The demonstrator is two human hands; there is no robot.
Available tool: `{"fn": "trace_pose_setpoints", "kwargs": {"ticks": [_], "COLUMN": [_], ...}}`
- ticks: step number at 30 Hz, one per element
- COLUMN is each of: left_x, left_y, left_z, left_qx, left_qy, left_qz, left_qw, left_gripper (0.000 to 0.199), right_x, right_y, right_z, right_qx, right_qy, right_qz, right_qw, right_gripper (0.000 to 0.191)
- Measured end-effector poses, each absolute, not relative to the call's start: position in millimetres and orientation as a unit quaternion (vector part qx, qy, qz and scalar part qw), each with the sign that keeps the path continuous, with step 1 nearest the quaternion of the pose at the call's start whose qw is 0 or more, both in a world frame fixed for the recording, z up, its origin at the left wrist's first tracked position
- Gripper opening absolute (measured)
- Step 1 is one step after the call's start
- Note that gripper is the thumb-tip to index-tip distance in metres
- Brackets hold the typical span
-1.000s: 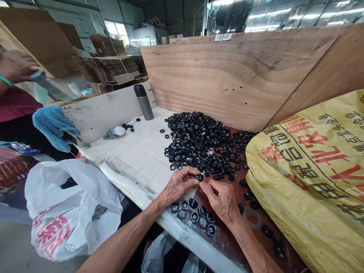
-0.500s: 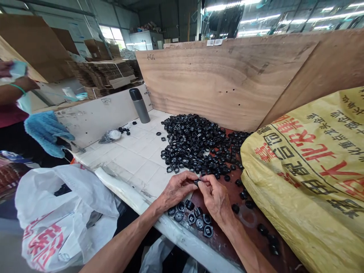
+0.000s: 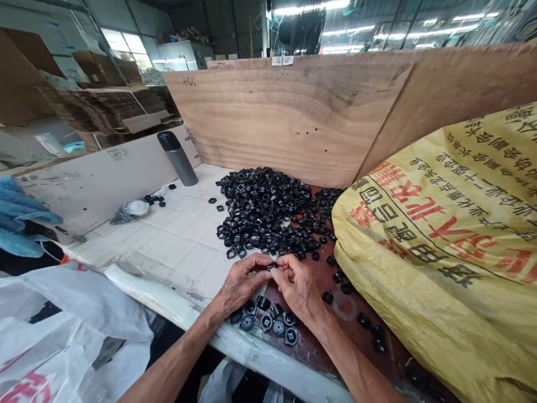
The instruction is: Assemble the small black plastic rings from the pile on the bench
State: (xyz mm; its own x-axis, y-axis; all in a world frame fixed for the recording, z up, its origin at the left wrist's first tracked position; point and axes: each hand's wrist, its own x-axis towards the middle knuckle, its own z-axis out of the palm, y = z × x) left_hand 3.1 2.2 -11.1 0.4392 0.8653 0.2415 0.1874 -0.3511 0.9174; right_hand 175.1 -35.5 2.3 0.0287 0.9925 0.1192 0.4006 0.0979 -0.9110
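My left hand (image 3: 243,280) and my right hand (image 3: 297,282) meet above the front of the table, both closed on one small black plastic ring (image 3: 272,266). Fingers and thumbs pinch it from either side, so much of its shape is covered. Just beyond my fingertips spreads a large heap of black plastic rings (image 3: 264,207). Between my wrists, close to the table's front edge, lies a group of round black caps (image 3: 278,327), several showing their inner faces.
A yellow printed sack (image 3: 436,224) bulges along the right side. On the left stand a grey flask (image 3: 178,159) and a small clear bag (image 3: 130,211). A plywood board (image 3: 277,117) closes off the back. A white plastic bag (image 3: 84,324) hangs at front left.
The view has swung to the right, so everything sits farther left and the person at far left is out of sight. Both hands keep their pinch on the black ring.
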Motion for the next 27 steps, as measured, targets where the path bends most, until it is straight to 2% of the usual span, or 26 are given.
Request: {"fn": "trace_pose_setpoints", "kwargs": {"ticks": [4,6,8,10,12,13,15,17,19,23,27], "left_x": [3,1,0,0,1,1,4,6,6,6,6], "left_y": [-4,-6,-5,-1,6,9,16,20,22,21,18], "left_z": [-5,0,3,2,-4,-8,-17,-25,-30,-32,-28], "left_qx": [0.734,0.737,0.745,0.754,0.738,0.726,0.729,0.759,0.78,0.796,0.794], "left_qy": [0.356,0.346,0.337,0.372,0.454,0.487,0.507,0.494,0.489,0.478,0.461], "left_qz": [0.345,0.289,0.235,0.246,0.323,0.359,0.384,0.36,0.335,0.328,0.353], "left_qw": [0.464,0.503,0.525,0.483,0.38,0.325,0.254,0.224,0.201,0.174,0.177], "left_gripper": [0.02,0.021,0.021,0.027,0.033,0.03,0.019,0.025,0.023,0.008,0.004], "right_x": [178,186,197,208,215,217,217,214,211,205,201], "right_y": [-37,-36,-35,-31,-26,-24,-20,-17,-16,-19,-20], "right_z": [3,1,-1,-4,-7,-9,-13,-15,-16,-18,-21], "right_qx": [-0.605,-0.627,-0.664,-0.708,-0.723,-0.719,-0.699,-0.684,-0.677,-0.66,-0.647], "right_qy": [-0.604,-0.623,-0.633,-0.612,-0.6,-0.608,-0.641,-0.669,-0.682,-0.701,-0.713], "right_qz": [0.344,0.309,0.221,0.099,0.008,-0.015,-0.027,-0.023,-0.015,0.007,0.021], "right_qw": [0.387,0.351,0.331,0.339,0.343,0.338,0.315,0.291,0.276,0.268,0.269], "right_gripper": [0.013,0.026,0.035,0.029,0.017,0.015,0.011,0.007,0.013,0.014,0.008]}}
